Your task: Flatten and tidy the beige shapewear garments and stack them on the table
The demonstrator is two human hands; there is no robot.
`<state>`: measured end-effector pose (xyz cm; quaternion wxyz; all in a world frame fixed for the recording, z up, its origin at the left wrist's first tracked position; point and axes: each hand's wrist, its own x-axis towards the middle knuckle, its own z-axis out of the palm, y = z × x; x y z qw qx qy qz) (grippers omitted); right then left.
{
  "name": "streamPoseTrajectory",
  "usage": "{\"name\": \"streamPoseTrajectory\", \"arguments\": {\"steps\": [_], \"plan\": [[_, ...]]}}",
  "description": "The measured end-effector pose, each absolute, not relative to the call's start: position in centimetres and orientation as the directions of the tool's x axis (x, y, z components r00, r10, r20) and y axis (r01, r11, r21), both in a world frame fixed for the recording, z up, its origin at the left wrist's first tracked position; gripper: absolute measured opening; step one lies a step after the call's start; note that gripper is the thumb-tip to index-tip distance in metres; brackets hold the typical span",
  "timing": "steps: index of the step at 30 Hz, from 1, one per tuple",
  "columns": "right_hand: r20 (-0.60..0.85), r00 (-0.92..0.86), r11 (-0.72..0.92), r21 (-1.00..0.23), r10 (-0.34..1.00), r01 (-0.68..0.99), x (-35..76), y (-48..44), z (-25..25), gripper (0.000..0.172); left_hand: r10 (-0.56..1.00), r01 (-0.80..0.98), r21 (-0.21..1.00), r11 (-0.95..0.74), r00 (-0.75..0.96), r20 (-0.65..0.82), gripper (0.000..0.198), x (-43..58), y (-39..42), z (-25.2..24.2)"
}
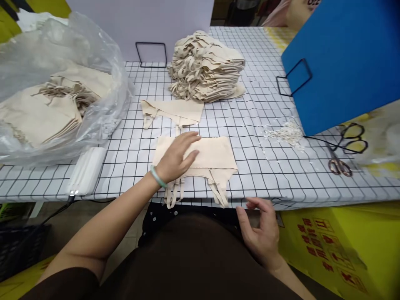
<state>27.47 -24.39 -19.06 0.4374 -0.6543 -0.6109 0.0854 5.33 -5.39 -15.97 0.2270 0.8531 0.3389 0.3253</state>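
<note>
A beige strappy camisole top [206,153] lies flat on the table near the front edge, its thin straps hanging toward me. My left hand [177,157], with a pale green bangle [158,176] at the wrist, rests on its left part, fingers stretched and thumb apart. Just beyond, a second beige top [183,110] lies loosely spread and partly folded over. My right hand [261,231] hovers in front of the table edge, thumb and fingers apart, holding nothing.
Behind stands a tall pile of beige tops [209,66]. At left are a clear plastic bag [117,100] of beige cloth and a white corded device [86,171]. Scissors [339,160], white scraps [289,132] and a blue panel [343,62] occupy the right; yellow bags [368,233] hang below.
</note>
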Motion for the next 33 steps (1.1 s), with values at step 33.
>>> {"name": "streamPoseTrajectory", "arguments": {"steps": [33], "plan": [[0.011,-0.700,0.649,-0.388,0.714,0.655,18.3,-5.2,-19.5,0.057,0.986,0.548,0.834,-0.056,0.163,-0.041,0.013,-3.7,-21.0,-18.4]]}}
